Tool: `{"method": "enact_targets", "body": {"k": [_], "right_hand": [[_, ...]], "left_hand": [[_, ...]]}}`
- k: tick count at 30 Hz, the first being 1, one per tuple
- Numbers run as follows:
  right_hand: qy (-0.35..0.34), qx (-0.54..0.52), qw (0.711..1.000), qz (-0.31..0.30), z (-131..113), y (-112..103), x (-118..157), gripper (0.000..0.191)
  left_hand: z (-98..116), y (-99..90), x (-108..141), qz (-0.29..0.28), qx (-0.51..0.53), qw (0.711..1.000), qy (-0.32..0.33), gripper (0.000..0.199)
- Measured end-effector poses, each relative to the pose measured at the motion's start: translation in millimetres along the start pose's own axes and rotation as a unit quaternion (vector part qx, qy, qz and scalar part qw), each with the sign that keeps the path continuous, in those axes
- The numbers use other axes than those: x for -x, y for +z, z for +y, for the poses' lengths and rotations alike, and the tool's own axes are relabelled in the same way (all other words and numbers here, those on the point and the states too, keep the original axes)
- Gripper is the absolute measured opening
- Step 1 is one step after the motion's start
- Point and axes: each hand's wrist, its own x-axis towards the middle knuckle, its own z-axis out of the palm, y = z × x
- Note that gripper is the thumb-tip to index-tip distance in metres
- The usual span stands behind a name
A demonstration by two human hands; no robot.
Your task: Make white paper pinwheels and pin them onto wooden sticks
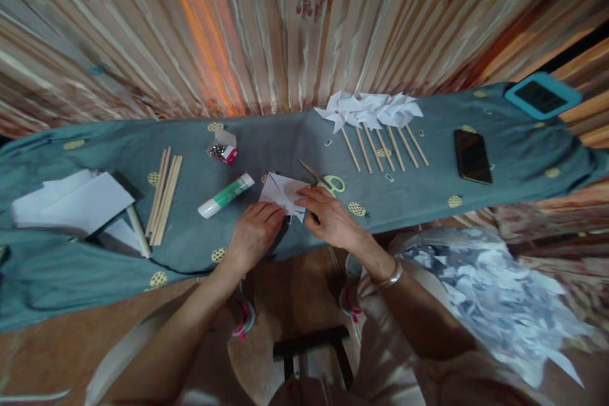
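A small square of white paper [278,189] with cut corners lies at the table's near edge, in front of me. My left hand [257,233] grips its lower left side with bent fingers. On the right side, my right hand [330,216] has its fingers closed on the paper's edge. Scissors [335,184] with pale green handles lie just beyond my right hand, blades pointing away to the left. A green and white glue stick [227,195] rests left of the paper. Beyond it stands an open small red and white box [230,153] of shiny metal bits.
Several white paper pinwheels [371,109] on wooden sticks lie at the back right. Loose wooden sticks [167,200] and white paper sheets [71,203] are at left. A phone [472,156] and a blue-framed device [542,95] lie right. A bag of paper scraps [499,298] sits below.
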Motion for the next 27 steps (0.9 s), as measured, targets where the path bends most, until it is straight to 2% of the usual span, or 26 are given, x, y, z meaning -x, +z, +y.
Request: {"method": "enact_targets", "body": {"k": [3, 11, 18, 22, 27], "right_hand": [[0.010, -0.012, 1.000, -0.014, -5, -3, 2, 0.040], [0.003, -0.082, 0.996, -0.026, -11, -5, 13, 0.010], [0.007, -0.098, 0.994, -0.047, -10, -3, 16, 0.013], [0.008, -0.100, 0.995, -0.028, -10, 2, 16, 0.013], [0.038, -0.125, 0.991, 0.010, -13, 8, 19, 0.008]], "left_hand": [[3, 0.1, 0, 0.003, 0.031, 0.999, -0.018, 0.018], [23, -9.5, 12, 0.006, 0.100, 0.995, 0.008, 0.015], [26, -12.5, 13, 0.006, 0.105, 0.994, 0.024, 0.014], [26, -11.7, 13, 0.003, 0.098, 0.995, 0.029, 0.014], [29, -11.8, 17, -0.017, 0.106, 0.994, -0.004, 0.016]]}}
